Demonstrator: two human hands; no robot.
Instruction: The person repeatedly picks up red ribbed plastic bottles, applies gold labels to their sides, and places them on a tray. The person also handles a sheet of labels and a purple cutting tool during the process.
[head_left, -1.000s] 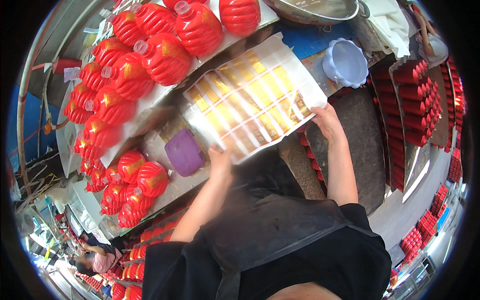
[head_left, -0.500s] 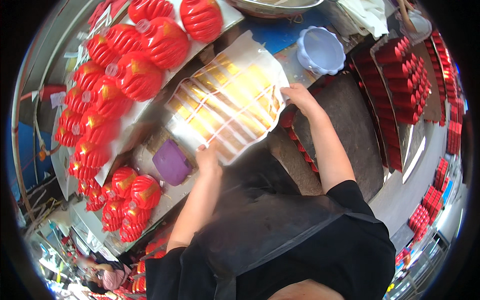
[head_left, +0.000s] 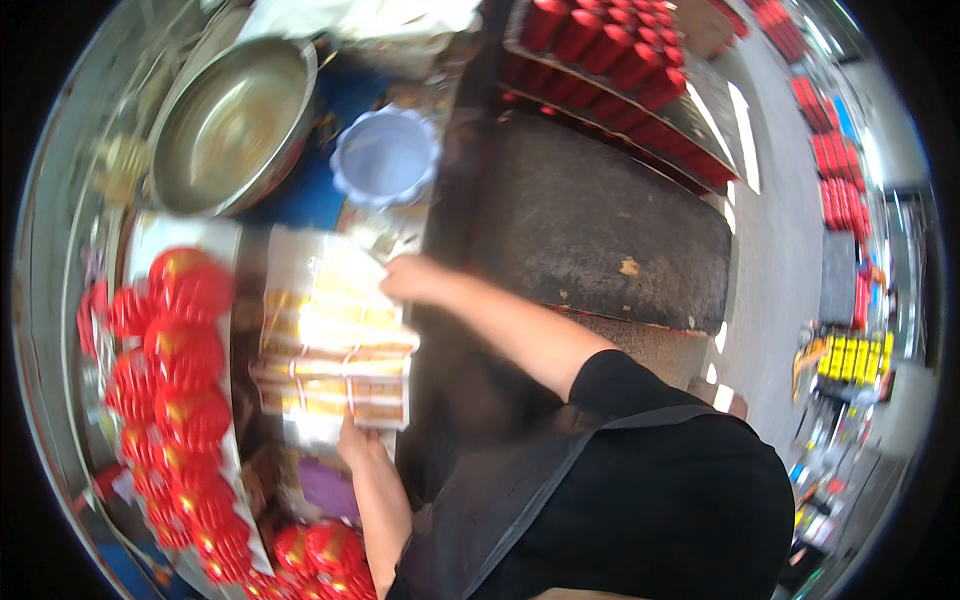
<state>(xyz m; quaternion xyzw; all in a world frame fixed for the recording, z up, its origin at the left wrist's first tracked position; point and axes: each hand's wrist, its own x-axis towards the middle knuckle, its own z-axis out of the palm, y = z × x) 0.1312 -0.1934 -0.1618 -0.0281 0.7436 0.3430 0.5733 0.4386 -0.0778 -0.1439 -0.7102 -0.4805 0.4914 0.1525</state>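
Leftward, glossy red ribbed containers [head_left: 190,352] line up. Beside them, white sheet bearing gold rectangles [head_left: 335,345]; near it, pale-blue scalloped bowl [head_left: 387,155]. Hands nearly closed: right hand [head_left: 410,279] pinches the sheet's right edge; left hand [head_left: 362,442], thumb uppermost, grips its lower edge.

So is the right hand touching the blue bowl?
Apart. The head view shows a plain gap: the right hand is lower in the picture than the blue bowl.

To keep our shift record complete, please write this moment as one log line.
left hand: holds gold-label sheet, lower edge | right hand: at its right edge | nearby: light-blue scalloped basin, red ribbed bottles
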